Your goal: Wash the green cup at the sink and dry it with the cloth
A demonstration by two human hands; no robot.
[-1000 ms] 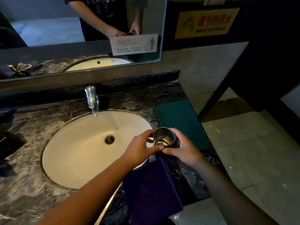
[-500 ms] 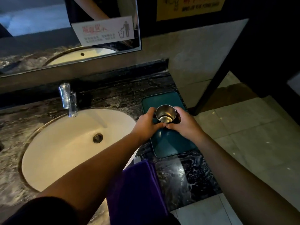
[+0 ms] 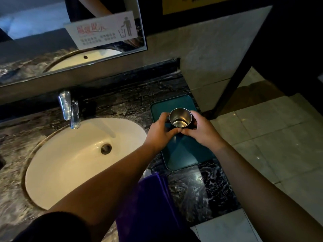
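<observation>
The cup (image 3: pixel 180 117), steel inside with a dark outer wall, is upright over the far half of the teal tray (image 3: pixel 185 154). My left hand (image 3: pixel 160 133) curls round its left side and my right hand (image 3: pixel 201 131) curls round its right side, thumbs meeting in front. I cannot tell whether the cup's base touches the tray. The purple cloth (image 3: pixel 150 206) lies on the counter's front edge, between my forearms. The white oval sink (image 3: pixel 70 163) is to the left.
A chrome tap (image 3: pixel 70 109) stands behind the sink with no water running. The dark marble counter (image 3: pixel 201 189) ends at the right, with tiled floor (image 3: pixel 271 137) beyond. A mirror (image 3: pixel 52 41) with a sign hangs on the back wall.
Both hands carried the cup from near the sink's right rim, away from me, to above the teal tray. The view tilted down and shifted right. The cloth stayed put.
</observation>
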